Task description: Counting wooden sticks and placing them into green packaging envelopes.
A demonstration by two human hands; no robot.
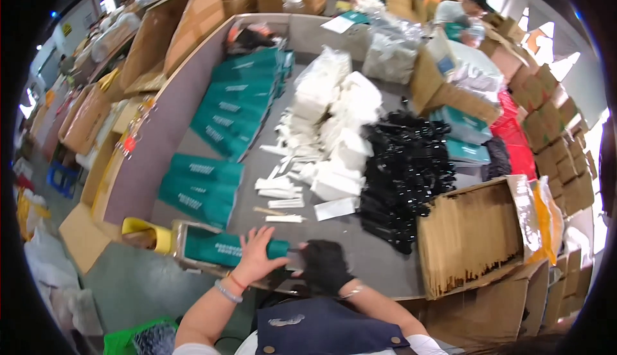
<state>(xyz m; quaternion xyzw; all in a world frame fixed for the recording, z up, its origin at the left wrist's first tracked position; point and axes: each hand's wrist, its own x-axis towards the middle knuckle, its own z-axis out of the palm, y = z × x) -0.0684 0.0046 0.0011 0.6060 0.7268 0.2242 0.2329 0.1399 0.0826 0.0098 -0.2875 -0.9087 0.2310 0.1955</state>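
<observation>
Grey, with low raised walls, a broad desk [385, 268] spreads out under everything the hands are near. Largest on it is a tall heap of white, papery bundles [340, 130], partly under clear plastic at its far end. To the left of that white heap lies a long overlapping fan of flat teal packets with pale print [231, 104]. To the right of the white heap sits a tangled mound of glossy black pieces [405, 175], and farther right, on the near side, an open brown cardboard box [524, 217]. A smaller set of flat teal packets [202, 184] lies left of the white heap and nearer the person.

On the person's side of the white heap, at the near edge, rests one long teal packet [212, 245]. The bare left hand [257, 252] lies over it, its grip loose with fingers spread. The black-gloved right hand [326, 266] is by the packet's right end; whether its grip is closed on anything, I cannot tell. Just nearer than the white heap lie a flat white card [335, 209] and a thin tan stick [270, 211].
</observation>
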